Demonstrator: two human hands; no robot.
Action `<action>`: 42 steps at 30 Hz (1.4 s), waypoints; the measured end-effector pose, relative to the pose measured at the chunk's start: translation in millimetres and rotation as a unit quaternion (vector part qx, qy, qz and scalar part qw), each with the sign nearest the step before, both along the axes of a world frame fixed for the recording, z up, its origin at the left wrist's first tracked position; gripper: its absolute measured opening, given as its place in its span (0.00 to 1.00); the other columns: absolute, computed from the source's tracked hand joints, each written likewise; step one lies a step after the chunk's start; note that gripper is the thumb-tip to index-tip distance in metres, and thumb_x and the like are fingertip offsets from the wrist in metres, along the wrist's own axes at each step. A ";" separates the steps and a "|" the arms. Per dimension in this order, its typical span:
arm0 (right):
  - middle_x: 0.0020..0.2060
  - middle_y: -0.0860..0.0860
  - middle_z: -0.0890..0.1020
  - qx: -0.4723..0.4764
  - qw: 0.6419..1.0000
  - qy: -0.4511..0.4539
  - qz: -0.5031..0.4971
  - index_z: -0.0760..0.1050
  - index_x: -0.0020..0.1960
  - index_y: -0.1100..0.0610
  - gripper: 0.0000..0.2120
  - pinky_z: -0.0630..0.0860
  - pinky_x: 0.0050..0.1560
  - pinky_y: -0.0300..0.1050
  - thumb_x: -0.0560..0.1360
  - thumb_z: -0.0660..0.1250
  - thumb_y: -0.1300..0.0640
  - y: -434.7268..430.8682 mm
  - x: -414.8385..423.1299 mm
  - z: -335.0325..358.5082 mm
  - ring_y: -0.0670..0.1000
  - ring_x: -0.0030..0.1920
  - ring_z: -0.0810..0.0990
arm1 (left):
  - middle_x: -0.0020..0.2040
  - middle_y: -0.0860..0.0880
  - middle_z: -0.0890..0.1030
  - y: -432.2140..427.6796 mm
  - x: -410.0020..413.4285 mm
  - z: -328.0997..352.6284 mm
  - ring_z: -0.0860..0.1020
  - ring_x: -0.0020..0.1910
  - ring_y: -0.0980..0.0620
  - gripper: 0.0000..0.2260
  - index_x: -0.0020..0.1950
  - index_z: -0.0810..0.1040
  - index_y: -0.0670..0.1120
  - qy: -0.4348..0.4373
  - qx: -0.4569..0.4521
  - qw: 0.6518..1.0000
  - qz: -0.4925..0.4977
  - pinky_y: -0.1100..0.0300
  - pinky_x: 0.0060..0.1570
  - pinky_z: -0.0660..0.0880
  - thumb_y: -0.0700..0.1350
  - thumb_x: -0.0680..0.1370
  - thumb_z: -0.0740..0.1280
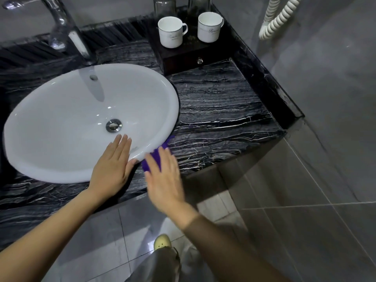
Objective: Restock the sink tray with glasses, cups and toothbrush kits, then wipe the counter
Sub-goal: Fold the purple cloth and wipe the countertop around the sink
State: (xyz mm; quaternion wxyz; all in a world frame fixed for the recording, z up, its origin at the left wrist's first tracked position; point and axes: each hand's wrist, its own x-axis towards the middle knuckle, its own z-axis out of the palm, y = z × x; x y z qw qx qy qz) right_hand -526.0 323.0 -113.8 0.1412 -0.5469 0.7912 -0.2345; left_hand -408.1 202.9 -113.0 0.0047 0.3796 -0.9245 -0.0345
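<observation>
My right hand (165,176) lies flat on a purple cloth (155,157), pressing it onto the black marble counter (219,110) at the front right rim of the white sink (61,143). The hand is motion-blurred. My left hand (113,167) rests flat, fingers apart, on the sink's front rim and holds nothing. At the back right, a dark wooden tray box (183,58) carries two white cups (171,32) (209,27), and two clear glasses (163,6) (199,5) stand behind them. No toothbrush kits are visible.
A chrome tap (61,27) rises behind the sink. A coiled white cord (278,17) hangs on the grey wall at the right. A raised black ledge (270,84) borders the counter's right side. Below are floor tiles and my shoe (161,242).
</observation>
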 end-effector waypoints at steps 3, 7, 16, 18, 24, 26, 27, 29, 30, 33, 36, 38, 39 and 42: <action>0.70 0.62 0.67 0.003 1.000 -0.006 -0.023 0.64 0.70 0.51 0.27 0.61 0.71 0.60 0.70 0.55 0.55 -5.5 30.1 -0.3 0.62 0.72 0.64 | 0.76 0.44 0.57 -2.6 5.8 -0.5 0.51 0.75 0.49 0.36 0.74 0.56 0.39 0.032 0.021 0.999 -0.006 0.56 0.73 0.48 0.63 0.77 0.38; 0.73 0.60 0.62 -0.029 0.992 -0.114 0.040 0.62 0.72 0.55 0.27 0.57 0.74 0.55 0.73 0.60 0.63 2.1 15.5 8.8 0.60 0.73 0.58 | 0.75 0.42 0.57 -2.8 19.6 7.9 0.51 0.76 0.47 0.35 0.74 0.57 0.38 0.039 0.033 0.997 0.053 0.53 0.73 0.46 0.61 0.75 0.41; 0.67 0.54 0.70 -0.067 0.985 -0.154 0.031 0.63 0.71 0.57 0.26 0.61 0.69 0.40 0.74 0.61 0.66 -8.2 -85.4 52.5 0.53 0.67 0.68 | 0.75 0.41 0.58 -1.2 41.6 5.6 0.52 0.76 0.45 0.42 0.74 0.57 0.39 0.004 0.021 0.993 0.117 0.50 0.73 0.47 0.68 0.74 0.34; 0.68 0.56 0.70 -0.052 0.996 -0.055 0.048 0.65 0.70 0.59 0.26 0.62 0.72 0.52 0.73 0.62 0.65 -9.7 -87.1 42.5 0.57 0.69 0.66 | 0.75 0.41 0.58 -0.8 41.8 4.7 0.52 0.75 0.46 0.41 0.74 0.57 0.39 0.005 0.022 0.992 0.124 0.51 0.73 0.46 0.67 0.74 0.34; 0.74 0.61 0.58 -0.009 0.998 0.049 0.035 0.59 0.73 0.61 0.28 0.56 0.74 0.60 0.75 0.62 0.61 3.4 -66.4 27.1 0.59 0.75 0.53 | 0.75 0.40 0.59 -1.4 40.0 4.4 0.54 0.75 0.44 0.39 0.74 0.58 0.39 -0.008 0.022 0.992 0.127 0.48 0.73 0.48 0.66 0.76 0.36; 0.77 0.59 0.50 0.065 0.996 -0.010 0.056 0.48 0.76 0.59 0.35 0.53 0.75 0.55 0.77 0.61 0.49 7.2 -60.2 23.5 0.58 0.77 0.48 | 0.75 0.41 0.59 -2.0 39.8 4.1 0.53 0.75 0.44 0.39 0.74 0.57 0.39 -0.008 0.022 0.992 0.128 0.48 0.73 0.48 0.66 0.76 0.36; 0.77 0.59 0.48 0.077 0.996 -0.008 0.055 0.46 0.76 0.59 0.38 0.53 0.75 0.54 0.76 0.62 0.46 7.6 -56.6 19.7 0.58 0.77 0.48 | 0.75 0.41 0.59 -2.1 39.8 3.7 0.53 0.75 0.45 0.39 0.74 0.57 0.39 -0.008 0.021 0.992 0.128 0.48 0.73 0.48 0.66 0.76 0.36; 0.76 0.60 0.53 0.070 0.997 0.013 0.039 0.49 0.76 0.61 0.39 0.56 0.74 0.54 0.74 0.65 0.48 6.7 -47.7 12.5 0.60 0.76 0.54 | 0.75 0.41 0.58 -2.0 39.6 3.5 0.52 0.76 0.45 0.39 0.74 0.56 0.39 -0.007 0.020 0.991 0.129 0.49 0.74 0.47 0.66 0.76 0.36; 0.75 0.61 0.57 0.059 0.998 0.019 0.031 0.53 0.75 0.62 0.37 0.59 0.73 0.56 0.74 0.67 0.50 6.4 -41.7 10.3 0.61 0.74 0.58 | 0.75 0.41 0.58 -1.9 39.6 3.6 0.52 0.76 0.46 0.39 0.74 0.56 0.39 -0.006 0.022 0.991 0.129 0.49 0.74 0.47 0.66 0.76 0.36; 0.71 0.63 0.66 0.022 0.999 0.037 0.031 0.60 0.72 0.63 0.34 0.66 0.69 0.59 0.71 0.70 0.54 5.7 -21.5 5.2 0.63 0.71 0.66 | 0.76 0.41 0.58 -1.8 39.5 4.5 0.52 0.76 0.46 0.39 0.74 0.56 0.39 -0.005 0.027 0.991 0.130 0.49 0.74 0.48 0.66 0.75 0.35; 0.69 0.64 0.68 0.017 0.998 0.053 0.033 0.63 0.71 0.64 0.34 0.67 0.68 0.59 0.70 0.70 0.54 5.3 -2.8 5.1 0.63 0.69 0.68 | 0.75 0.41 0.58 -2.0 40.0 5.1 0.52 0.76 0.45 0.39 0.74 0.56 0.39 -0.003 0.034 0.992 0.125 0.49 0.74 0.48 0.66 0.75 0.35; 0.69 0.64 0.69 0.026 0.997 0.068 0.022 0.63 0.70 0.64 0.33 0.67 0.68 0.58 0.70 0.70 0.54 4.8 7.9 6.2 0.63 0.68 0.69 | 0.75 0.41 0.58 -2.4 40.4 5.2 0.52 0.76 0.46 0.39 0.74 0.56 0.39 0.002 0.040 0.991 0.124 0.50 0.74 0.48 0.66 0.75 0.35; 0.69 0.64 0.69 0.029 0.997 0.076 0.017 0.64 0.70 0.64 0.32 0.67 0.68 0.58 0.71 0.69 0.53 4.6 14.8 7.5 0.63 0.68 0.69 | 0.76 0.41 0.58 -2.4 41.7 5.1 0.52 0.76 0.46 0.40 0.74 0.56 0.39 0.007 0.043 0.992 0.122 0.50 0.74 0.48 0.66 0.75 0.35; 0.68 0.65 0.70 0.042 0.995 0.085 0.004 0.64 0.70 0.65 0.28 0.68 0.68 0.58 0.74 0.60 0.52 4.4 30.9 9.8 0.63 0.68 0.70 | 0.76 0.42 0.57 -3.5 42.7 4.5 0.52 0.76 0.46 0.41 0.74 0.56 0.40 0.025 0.057 0.992 0.112 0.51 0.74 0.47 0.67 0.73 0.33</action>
